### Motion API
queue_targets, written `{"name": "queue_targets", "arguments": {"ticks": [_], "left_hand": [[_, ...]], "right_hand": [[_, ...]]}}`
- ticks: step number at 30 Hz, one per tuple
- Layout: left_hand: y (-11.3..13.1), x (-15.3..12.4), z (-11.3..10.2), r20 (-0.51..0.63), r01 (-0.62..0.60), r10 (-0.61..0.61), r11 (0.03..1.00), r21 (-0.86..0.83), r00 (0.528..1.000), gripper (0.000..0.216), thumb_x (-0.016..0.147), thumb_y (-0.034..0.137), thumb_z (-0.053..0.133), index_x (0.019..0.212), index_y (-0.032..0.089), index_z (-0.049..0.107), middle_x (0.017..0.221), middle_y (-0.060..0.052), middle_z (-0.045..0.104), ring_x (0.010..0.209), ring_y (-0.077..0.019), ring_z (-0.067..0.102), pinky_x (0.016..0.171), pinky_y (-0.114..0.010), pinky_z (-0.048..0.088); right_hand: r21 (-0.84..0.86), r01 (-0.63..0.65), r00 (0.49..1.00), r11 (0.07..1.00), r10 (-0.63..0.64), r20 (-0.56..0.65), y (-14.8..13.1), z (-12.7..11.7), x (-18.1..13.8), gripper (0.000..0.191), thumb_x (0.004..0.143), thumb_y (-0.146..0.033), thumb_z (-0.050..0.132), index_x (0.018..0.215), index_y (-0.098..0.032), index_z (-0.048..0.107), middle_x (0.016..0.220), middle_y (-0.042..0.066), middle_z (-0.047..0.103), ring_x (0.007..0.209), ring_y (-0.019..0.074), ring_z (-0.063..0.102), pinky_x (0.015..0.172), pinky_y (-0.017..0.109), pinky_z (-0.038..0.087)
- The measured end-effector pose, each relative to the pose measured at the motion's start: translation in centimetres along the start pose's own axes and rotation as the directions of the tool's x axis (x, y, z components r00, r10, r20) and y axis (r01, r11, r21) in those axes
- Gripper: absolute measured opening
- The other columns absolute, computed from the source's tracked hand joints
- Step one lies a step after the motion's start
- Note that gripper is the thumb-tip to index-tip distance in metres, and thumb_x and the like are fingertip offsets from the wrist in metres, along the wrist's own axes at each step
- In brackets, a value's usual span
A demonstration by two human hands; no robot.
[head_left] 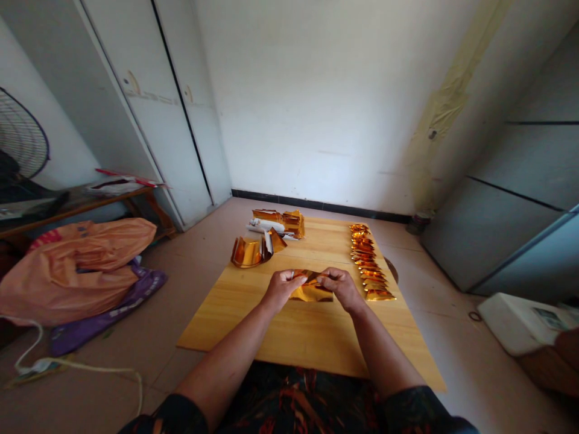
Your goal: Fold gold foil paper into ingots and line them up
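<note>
Between my two hands, above the middle of the wooden board, is a sheet of shiny gold foil paper (312, 293). My left hand (281, 288) pinches its upper left part, thumb on top. At the upper right part, my right hand (342, 289) grips the same sheet, also with the thumb on top. The top edge looks folded or bent between the thumbs; the fingers behind it are hidden. To the right, a row of folded gold foil pieces (373, 271) runs along the board. A curled stack of gold sheets (248, 251) lies to the left.
The wooden board (280, 334) stretches in front of my lap. More gold sheets (295, 224) and a white roll (266, 225) lie at its far left. Orange and purple bags (81, 259) sit on the floor at left, a white box (520, 322) at right.
</note>
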State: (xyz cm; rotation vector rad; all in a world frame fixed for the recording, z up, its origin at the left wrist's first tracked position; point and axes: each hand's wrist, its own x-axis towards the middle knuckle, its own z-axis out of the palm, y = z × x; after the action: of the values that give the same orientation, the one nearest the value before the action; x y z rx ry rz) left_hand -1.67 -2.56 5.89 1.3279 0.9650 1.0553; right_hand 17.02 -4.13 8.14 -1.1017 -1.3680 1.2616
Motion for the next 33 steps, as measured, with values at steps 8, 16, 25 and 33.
{"name": "queue_targets", "arguments": {"ticks": [8, 16, 25, 33], "left_hand": [[1.2, 0.0, -0.1, 0.023, -0.061, 0.058, 0.981, 0.183, 0.998, 0.037, 0.070, 0.045, 0.066, 0.078, 0.009, 0.069, 0.067, -0.003, 0.065, 0.061, -0.0135, 0.054, 0.056, -0.022, 0.040], [0.3, 0.1, 0.3, 0.000, 0.054, -0.054, 0.992, 0.113, 0.999, 0.043, 0.069, 0.052, 0.064, 0.079, 0.010, 0.068, 0.062, -0.004, 0.064, 0.052, -0.0124, 0.054, 0.047, -0.021, 0.039], [1.0, -0.2, 0.4, -0.006, 0.050, -0.050, 0.996, 0.075, 0.999, 0.036, 0.068, 0.045, 0.067, 0.076, 0.010, 0.069, 0.060, -0.002, 0.064, 0.052, -0.0127, 0.054, 0.047, -0.021, 0.040], [2.0, -0.7, -0.1, 0.070, -0.090, 0.083, 0.990, 0.112, 0.994, 0.036, 0.071, 0.036, 0.066, 0.096, 0.010, 0.072, 0.084, -0.005, 0.071, 0.076, -0.0186, 0.062, 0.071, -0.027, 0.047]], "right_hand": [[-0.068, -0.061, 0.995, 0.996, 0.066, 0.072, -0.6, -0.8, 0.1, 0.036, 0.062, -0.050, 0.072, 0.061, -0.016, 0.060, 0.053, -0.004, 0.052, 0.051, 0.0077, 0.040, 0.051, 0.022, 0.032], [-0.029, -0.027, 0.999, 0.999, 0.028, 0.028, -1.3, -0.4, -0.2, 0.032, 0.060, -0.046, 0.074, 0.062, -0.017, 0.059, 0.052, -0.005, 0.052, 0.050, 0.0080, 0.041, 0.050, 0.022, 0.033], [0.014, -0.014, 0.999, 1.000, 0.014, -0.038, -0.8, -0.1, -0.2, 0.032, 0.058, -0.046, 0.074, 0.064, -0.017, 0.061, 0.054, -0.003, 0.056, 0.051, 0.0093, 0.044, 0.050, 0.023, 0.035], [0.071, -0.012, 1.000, 0.997, 0.014, -0.025, -0.4, -0.2, 0.2, 0.031, 0.059, -0.045, 0.075, 0.067, -0.018, 0.064, 0.059, -0.002, 0.059, 0.055, 0.0107, 0.047, 0.056, 0.024, 0.038]]}}
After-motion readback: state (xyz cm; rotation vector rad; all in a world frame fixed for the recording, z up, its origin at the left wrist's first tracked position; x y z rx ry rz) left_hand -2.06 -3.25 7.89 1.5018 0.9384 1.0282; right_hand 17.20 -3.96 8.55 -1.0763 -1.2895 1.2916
